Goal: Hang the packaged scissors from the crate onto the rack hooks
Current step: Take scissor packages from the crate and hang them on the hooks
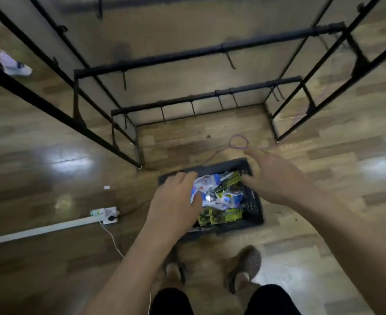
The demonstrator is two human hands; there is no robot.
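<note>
— Two hands of yours hang over the crate (253,210), a dark plastic one with mesh walls, which sits on the wooden floor (323,173) just ahead of your sandalled feet (247,266).
— Yes, and your left hand (176,201) is the busy one: its fingers and thumb grip a white-and-blue pack (212,189) at the crate's left side.
— Your right hand (273,178) holds nothing. Its fingers are spread wide over the crate's far right corner, the forefinger stretched away from you; whether your thumb touches the packs I cannot tell.
— The packaged scissors (219,201) lie heaped inside the crate: white-and-blue ones on top, green-and-yellow packs (221,217) nearer to you. Blur makes the print on them unreadable.
— Your rack (210,51) stands just beyond the crate, black bars one above another, with hooks (231,61) hanging from them.
— A purple cord (238,142) loops on the floor between crate and rack, close to your right forefinger.
— To your left a white socket block (110,215) ends a white floor strip (39,230), and a thin white cable (112,239) runs from it toward your legs.
— One pale thing (14,64) lies far left behind the rack frame, too blurred for me to name.
</note>
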